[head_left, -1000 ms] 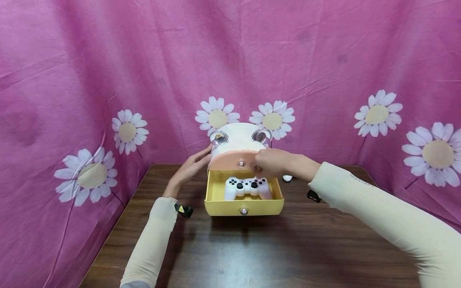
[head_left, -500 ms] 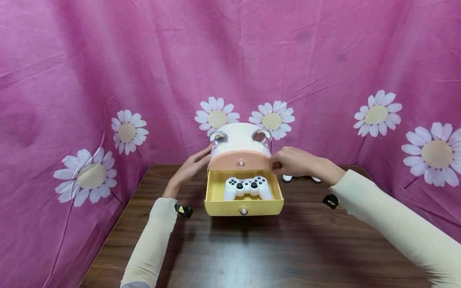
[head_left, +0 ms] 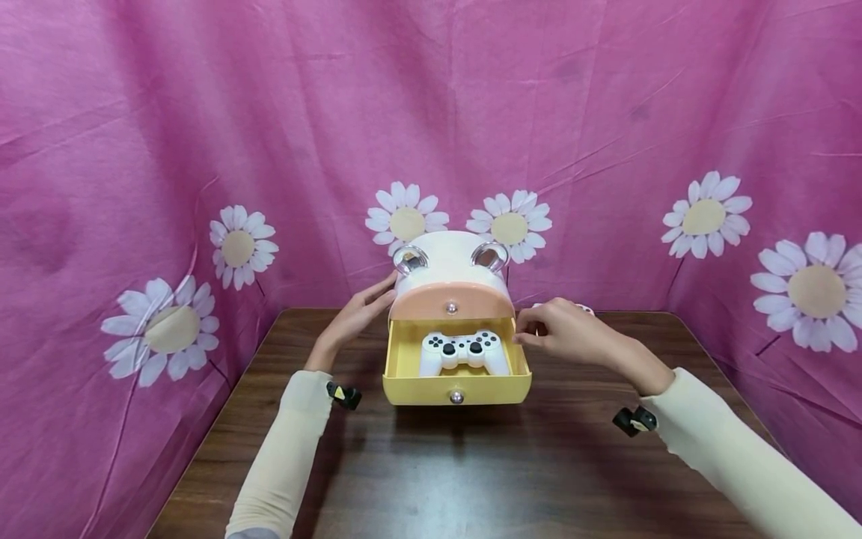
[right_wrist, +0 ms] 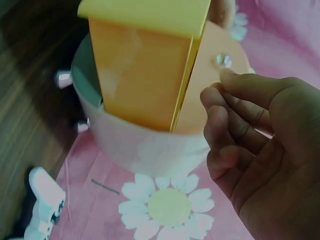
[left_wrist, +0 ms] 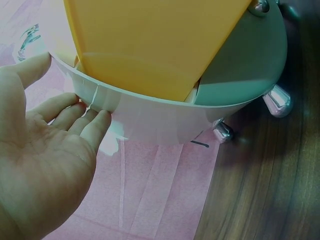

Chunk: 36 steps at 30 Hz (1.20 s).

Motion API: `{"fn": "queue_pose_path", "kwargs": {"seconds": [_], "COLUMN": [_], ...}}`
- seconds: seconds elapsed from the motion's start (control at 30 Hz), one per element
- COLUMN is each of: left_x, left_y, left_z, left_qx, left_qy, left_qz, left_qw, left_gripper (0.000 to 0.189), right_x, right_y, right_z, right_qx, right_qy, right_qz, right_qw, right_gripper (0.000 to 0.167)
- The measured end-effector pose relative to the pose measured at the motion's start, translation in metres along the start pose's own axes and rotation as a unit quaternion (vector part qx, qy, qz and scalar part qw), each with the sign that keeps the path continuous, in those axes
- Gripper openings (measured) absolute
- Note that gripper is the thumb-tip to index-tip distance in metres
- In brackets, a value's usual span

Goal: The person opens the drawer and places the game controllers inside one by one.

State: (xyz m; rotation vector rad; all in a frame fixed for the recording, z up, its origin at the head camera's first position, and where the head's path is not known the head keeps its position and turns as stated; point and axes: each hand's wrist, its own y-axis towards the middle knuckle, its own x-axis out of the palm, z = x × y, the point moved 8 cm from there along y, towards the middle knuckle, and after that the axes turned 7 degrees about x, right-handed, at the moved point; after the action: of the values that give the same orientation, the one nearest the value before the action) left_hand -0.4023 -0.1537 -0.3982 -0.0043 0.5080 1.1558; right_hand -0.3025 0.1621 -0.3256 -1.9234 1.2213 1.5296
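A rounded white storage box [head_left: 450, 253] with two silver-rimmed eye shapes stands on the table. Its upper peach drawer [head_left: 427, 303] is closed, while the yellow lower drawer [head_left: 420, 389] is pulled out with a white game controller [head_left: 494, 361] lying in it. My left hand [head_left: 355, 316] rests its fingertips against the box's left side, fingers extended. On the other side my right hand [head_left: 572, 332] hovers by the yellow drawer's right rim. In the right wrist view its fingers are loosely curled with nothing in them, and the thumb overlaps the peach front.
Behind my right hand, another white controller [right_wrist: 47, 195] lies on the dark wooden table [head_left: 431, 471], mostly hidden in the head view. A pink curtain [head_left: 323, 135] printed with daisies surrounds the table at the back and sides. Short silver feet [left_wrist: 277, 101] hold the box up.
My right hand has moved from in front of the peach drawer to the right and slightly down, its fingers loosening. The left hand, box and drawers have stayed put.
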Motion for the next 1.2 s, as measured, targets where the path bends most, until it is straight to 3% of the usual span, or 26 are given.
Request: {"fn": "queue_pose_path", "kwargs": {"seconds": [0.4, 0.73, 0.97, 1.2], "left_x": [-0.001, 0.0, 0.001, 0.001], "left_y": [0.001, 0.001, 0.002, 0.001], "left_z": [-0.004, -0.003, -0.002, -0.002], "left_qx": [0.001, -0.001, 0.001, -0.007], "left_qy": [-0.013, -0.023, -0.02, -0.017], "left_qz": [0.0, -0.002, -0.003, 0.001], "left_qw": [0.9999, 0.9997, 0.9998, 0.9998], "left_gripper": [0.061, 0.061, 0.061, 0.061], "right_x": [0.015, 0.044, 0.076, 0.097], "right_y": [-0.027, -0.048, -0.049, -0.047], "right_z": [-0.049, -0.09, -0.094, -0.093], "right_qx": [-0.026, -0.058, -0.02, 0.021], "right_qy": [-0.002, -0.03, -0.055, -0.099], "right_qz": [0.087, 0.204, 0.21, 0.233], "right_qw": [0.9958, 0.9767, 0.9759, 0.9673], "right_gripper": [0.018, 0.015, 0.018, 0.039]}}
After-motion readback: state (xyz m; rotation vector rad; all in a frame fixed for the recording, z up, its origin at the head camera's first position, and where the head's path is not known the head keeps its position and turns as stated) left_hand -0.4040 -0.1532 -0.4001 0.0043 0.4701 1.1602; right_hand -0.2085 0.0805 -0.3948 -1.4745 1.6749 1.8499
